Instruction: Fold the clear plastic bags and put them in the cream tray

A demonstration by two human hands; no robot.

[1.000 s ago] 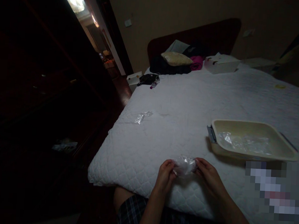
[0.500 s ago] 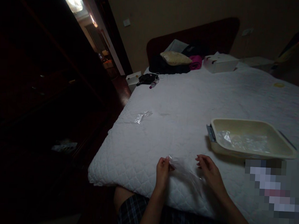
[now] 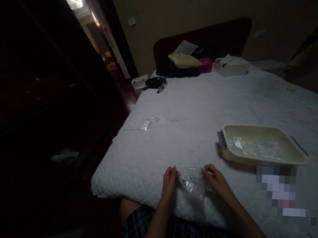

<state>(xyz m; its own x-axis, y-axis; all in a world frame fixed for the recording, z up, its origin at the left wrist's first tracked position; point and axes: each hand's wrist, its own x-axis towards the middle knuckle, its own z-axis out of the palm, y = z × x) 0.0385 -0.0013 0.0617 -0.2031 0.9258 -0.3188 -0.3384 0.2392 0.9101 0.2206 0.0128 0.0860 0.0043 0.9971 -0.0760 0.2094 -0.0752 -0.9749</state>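
Note:
A clear plastic bag (image 3: 190, 184) is stretched between my two hands above the near edge of the bed. My left hand (image 3: 169, 181) pinches its left upper corner. At the other upper corner, my right hand (image 3: 216, 180) has thumb and fingers closed on the plastic. To the right stands a cream plastic basin (image 3: 263, 160) with grey handles, and clear plastic bags (image 3: 253, 147) lie inside it. Another crumpled clear plastic piece (image 3: 149, 123) rests on the white quilted bedding (image 3: 191, 110), farther away on the left.
At the headboard are a cream pillow (image 3: 184, 60), a pink rolled cloth (image 3: 205, 65) and a white box (image 3: 232, 66). A small bottle (image 3: 162, 88) lies by a dark bag (image 3: 154, 83) at the left bed edge. A pixelated item (image 3: 283, 193) lies near the basin.
My right hand, apart from the bag's upper edge before, has closed on it. The bag is now spread between both hands. The view has shifted slightly.

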